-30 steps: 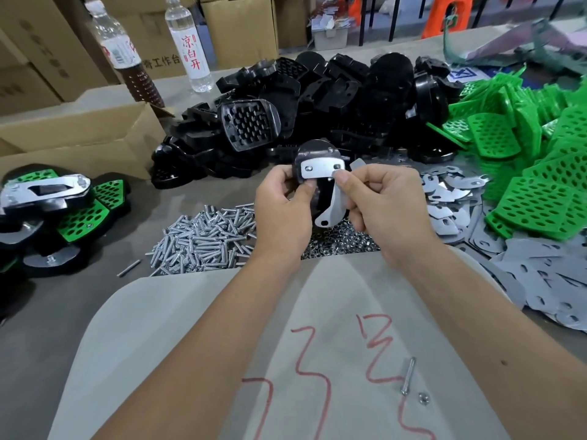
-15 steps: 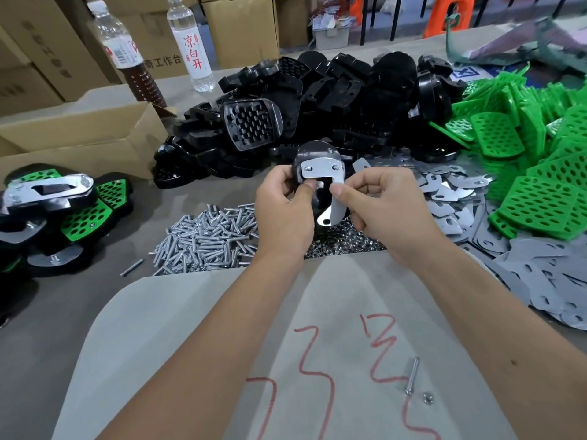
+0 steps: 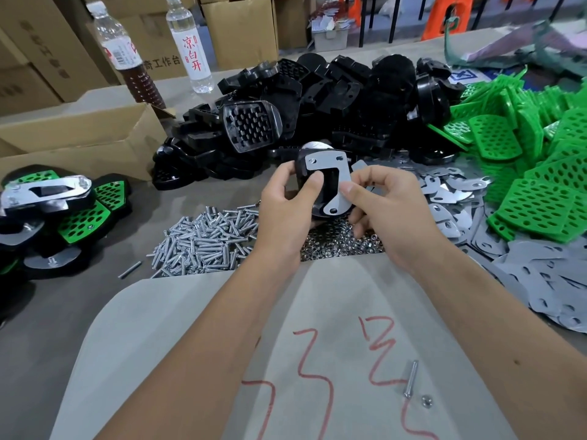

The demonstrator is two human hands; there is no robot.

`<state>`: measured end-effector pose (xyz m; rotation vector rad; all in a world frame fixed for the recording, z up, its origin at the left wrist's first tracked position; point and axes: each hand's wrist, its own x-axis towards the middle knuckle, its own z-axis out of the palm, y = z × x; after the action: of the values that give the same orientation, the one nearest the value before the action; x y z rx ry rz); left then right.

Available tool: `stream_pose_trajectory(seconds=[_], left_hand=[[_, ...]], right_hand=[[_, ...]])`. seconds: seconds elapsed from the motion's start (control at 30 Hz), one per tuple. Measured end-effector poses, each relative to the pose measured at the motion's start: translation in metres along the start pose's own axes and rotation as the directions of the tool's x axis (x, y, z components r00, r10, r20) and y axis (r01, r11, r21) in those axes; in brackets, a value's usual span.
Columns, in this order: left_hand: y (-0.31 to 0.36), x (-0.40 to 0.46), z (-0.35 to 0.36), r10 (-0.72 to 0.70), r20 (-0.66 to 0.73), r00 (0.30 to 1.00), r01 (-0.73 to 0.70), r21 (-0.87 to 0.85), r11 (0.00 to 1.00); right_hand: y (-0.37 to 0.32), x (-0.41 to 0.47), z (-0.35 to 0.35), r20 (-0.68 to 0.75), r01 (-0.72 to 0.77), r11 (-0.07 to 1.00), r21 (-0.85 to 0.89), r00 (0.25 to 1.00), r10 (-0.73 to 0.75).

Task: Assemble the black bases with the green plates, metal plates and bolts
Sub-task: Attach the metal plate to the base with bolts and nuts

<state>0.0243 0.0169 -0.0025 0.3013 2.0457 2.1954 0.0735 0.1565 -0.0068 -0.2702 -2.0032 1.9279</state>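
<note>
Metal plate (image 3: 330, 182) lower on black base (image 3: 305, 173) now

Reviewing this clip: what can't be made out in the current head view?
- Black base: mostly hidden by the metal plate and left hand.
- Right hand: its lower fingers are curled out of sight.
- Whether a green plate is fitted: underside unseen.

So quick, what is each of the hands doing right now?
Left hand: grips the black base, thumb on its front.
Right hand: pinches the metal plate against that base.
</note>
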Motion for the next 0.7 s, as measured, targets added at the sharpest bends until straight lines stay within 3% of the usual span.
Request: stream_pose_trajectory(seconds=[0.2, 0.7], left_hand=[[0.0005, -0.0016, 0.0009, 0.083, 0.073, 0.994, -0.087, 0.056, 0.995], [0.0002, -0.003, -0.0035, 0.01, 0.188, 0.982, 0.007, -0.089, 0.996]], right_hand=[[-0.0029, 0.002, -0.0007, -0.045, -0.041, 0.995, 0.094, 0.998, 0.046], [-0.0025, -0.0038, 0.0032, -0.117, -0.043, 0.997, 0.065, 0.992, 0.051]])
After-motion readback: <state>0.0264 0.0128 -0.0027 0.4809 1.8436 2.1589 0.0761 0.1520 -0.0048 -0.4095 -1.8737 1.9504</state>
